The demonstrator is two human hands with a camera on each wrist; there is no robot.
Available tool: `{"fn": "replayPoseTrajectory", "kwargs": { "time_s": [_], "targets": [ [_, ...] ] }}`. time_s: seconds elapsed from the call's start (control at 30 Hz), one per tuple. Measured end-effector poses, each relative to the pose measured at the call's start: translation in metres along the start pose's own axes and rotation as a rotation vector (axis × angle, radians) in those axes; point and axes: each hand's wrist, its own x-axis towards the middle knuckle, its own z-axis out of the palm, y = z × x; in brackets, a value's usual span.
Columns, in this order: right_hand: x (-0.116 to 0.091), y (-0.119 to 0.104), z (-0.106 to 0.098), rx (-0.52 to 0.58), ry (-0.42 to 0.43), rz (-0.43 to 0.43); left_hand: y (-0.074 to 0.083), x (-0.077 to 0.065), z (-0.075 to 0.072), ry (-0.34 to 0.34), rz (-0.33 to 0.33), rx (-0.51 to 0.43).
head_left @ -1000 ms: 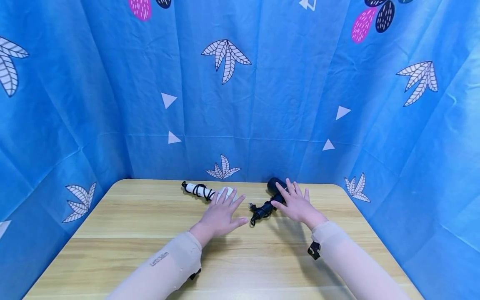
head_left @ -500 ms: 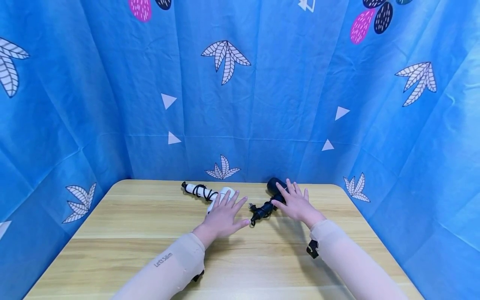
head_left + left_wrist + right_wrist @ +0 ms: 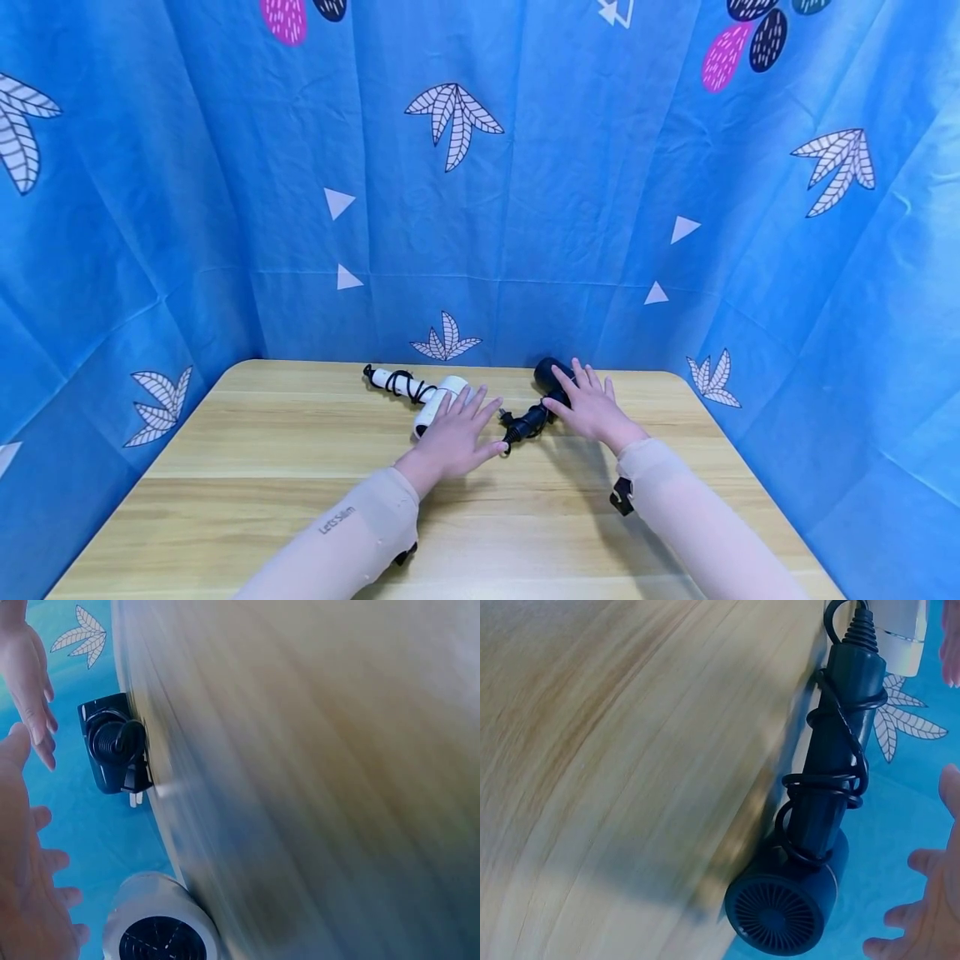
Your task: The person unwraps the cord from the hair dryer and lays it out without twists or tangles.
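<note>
A white hair dryer [image 3: 442, 402], its dark cord wound round the handle, lies towards the back of the table. My left hand [image 3: 457, 435], fingers spread and straight, hovers over the table just right of it and overlaps its head in the head view. To the right lies a black hair dryer [image 3: 531, 423], cord likewise wrapped round its handle [image 3: 832, 750]. Above its head I hold my right hand [image 3: 592, 408] with fingers extended, hiding part of it. The right wrist view shows a gap between these fingers and the dryer. Neither hand grips anything.
The light wooden table [image 3: 247, 492] has rounded back corners. A blue curtain [image 3: 570, 200] printed with leaves and triangles encloses its back and both sides. A dark strap clip [image 3: 622, 496] hangs under the right sleeve.
My left hand has drifted to the right, uncovering more of the white hair dryer's head. The right hand has barely moved, and both dryers lie as before.
</note>
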Motion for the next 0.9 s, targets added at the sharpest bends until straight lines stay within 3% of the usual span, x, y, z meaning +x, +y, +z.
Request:
{"fn": "replayPoseTrajectory", "kwargs": {
  "time_s": [0.9],
  "targets": [
    [0.012, 0.009, 0.008, 0.008, 0.003, 0.009, 0.010, 0.012, 0.015, -0.008, 0.019, -0.001]
  ]
}}
